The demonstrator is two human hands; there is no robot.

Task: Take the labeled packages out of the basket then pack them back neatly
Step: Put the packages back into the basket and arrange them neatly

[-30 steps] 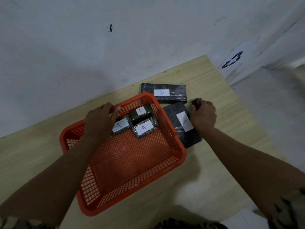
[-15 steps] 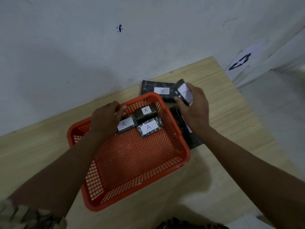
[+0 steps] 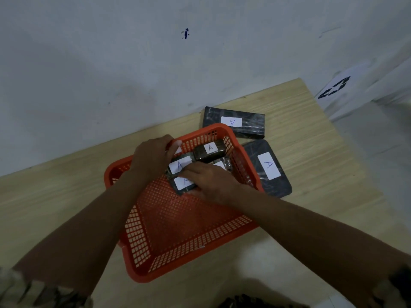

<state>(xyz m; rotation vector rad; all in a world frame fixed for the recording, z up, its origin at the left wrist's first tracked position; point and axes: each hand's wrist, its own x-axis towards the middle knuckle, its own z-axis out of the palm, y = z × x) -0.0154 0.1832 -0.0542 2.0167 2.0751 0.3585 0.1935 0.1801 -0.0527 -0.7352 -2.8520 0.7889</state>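
Observation:
An orange mesh basket (image 3: 178, 256) sits on the wooden table (image 3: 44, 196). Several small dark packages with white "A" labels lie at its far end. My right hand (image 3: 209, 181) is inside the basket, holding a small labeled package (image 3: 183, 184) down on the basket floor. My left hand (image 3: 153, 157) rests on the far rim, its fingers over another small package (image 3: 180, 166). A brown package (image 3: 210, 150) lies behind them, and a fourth is mostly hidden by my right hand. Two large black labeled packages lie outside on the table: one far (image 3: 233, 122), one right (image 3: 269, 167).
A white wall (image 3: 133, 63) rises directly behind the table. The table's right edge (image 3: 347, 152) drops to a pale floor, where a sheet with a black marker (image 3: 334, 87) lies. The near half of the basket floor holds nothing.
My right hand carried a small labeled package from above the table into the basket and set it beside the others. The left hand stayed at the far rim.

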